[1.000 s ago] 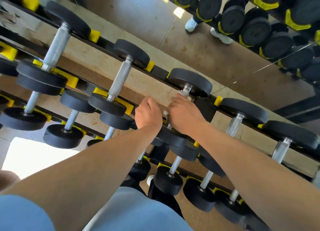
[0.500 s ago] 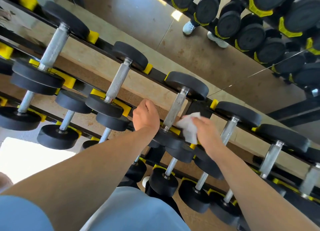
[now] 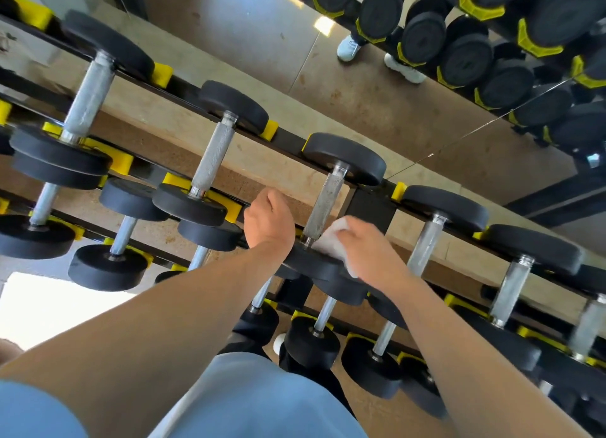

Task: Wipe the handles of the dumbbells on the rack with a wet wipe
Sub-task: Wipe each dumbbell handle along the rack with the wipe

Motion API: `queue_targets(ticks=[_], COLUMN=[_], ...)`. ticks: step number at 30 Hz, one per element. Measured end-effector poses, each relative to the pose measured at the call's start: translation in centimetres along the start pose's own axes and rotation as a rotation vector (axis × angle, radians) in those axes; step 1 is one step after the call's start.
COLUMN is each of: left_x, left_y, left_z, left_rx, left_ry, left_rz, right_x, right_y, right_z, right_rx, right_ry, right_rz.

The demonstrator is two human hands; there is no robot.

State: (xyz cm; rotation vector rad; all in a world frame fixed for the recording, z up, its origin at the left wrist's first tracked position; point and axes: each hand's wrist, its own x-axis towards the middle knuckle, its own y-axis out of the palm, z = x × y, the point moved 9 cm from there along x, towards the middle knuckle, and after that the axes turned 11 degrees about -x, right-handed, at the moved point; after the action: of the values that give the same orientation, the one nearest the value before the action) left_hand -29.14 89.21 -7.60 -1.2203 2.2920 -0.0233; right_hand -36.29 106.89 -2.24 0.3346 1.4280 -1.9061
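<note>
White crumpled wet wipe (image 3: 331,239), held in the right hand (image 3: 367,250), sits beside the centre knurled steel dumbbell handle (image 3: 324,204); next, wrap and rub. Left hand (image 3: 269,219) is fisted, apparently empty.

Bare forearms, light blue short sleeve (image 3: 29,414), light blue shirt front (image 3: 255,401)

Legible markings: none for you to log. The black end plates of the dumbbells (image 3: 344,158), the yellow cradles (image 3: 269,129) and the rack (image 3: 372,208) show no readable numbers, brand or label; any weight figures may be lost to blur.
</note>
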Motion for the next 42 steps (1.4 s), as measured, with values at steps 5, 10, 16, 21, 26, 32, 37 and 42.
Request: queue_targets(ticks=[5,10,16,21,26,32,37,42], left_x=[0.1,0.2,0.1,0.3,0.2,-1.4,-9.2,-13.7], left_y=[0.0,0.1,0.2,0.2,0.0,-1.1,0.5,2.3], left_z=[0.2,0.2,0.1,0.3,0.0,-0.8,-3.2,-1.5], left_rx=[-0.009,-0.003,-0.015,-0.015,-0.055,-0.046,-0.111,-0.080], left_ry=[0.003,0.006,-0.009,-0.009,0.029,0.158,0.302,0.124], left_rz=[-0.003,0.007,0.010,0.027,0.036,0.143,0.473,0.543], right_x=[0.9,1.3,-0.3,-2.0,-3.9,-5.4,-6.6,-8.4], right_y=[-2.4,0.9,-0.5,-2.1,-0.3,0.6,0.7,-0.5], right_z=[-4.7,0.5,2.1,-1.0,-0.3,0.0,-1.8,-4.4], right_rx=[0.471,-0.195,-0.014,1.018,1.335,1.387,1.349,1.287], right_ry=[0.386,0.011,-0.104,0.224,0.333,0.252,0.195,0.117], right_rz=[-0.213,0.063,0.043,-0.044,0.038,0.053,0.096,0.131])
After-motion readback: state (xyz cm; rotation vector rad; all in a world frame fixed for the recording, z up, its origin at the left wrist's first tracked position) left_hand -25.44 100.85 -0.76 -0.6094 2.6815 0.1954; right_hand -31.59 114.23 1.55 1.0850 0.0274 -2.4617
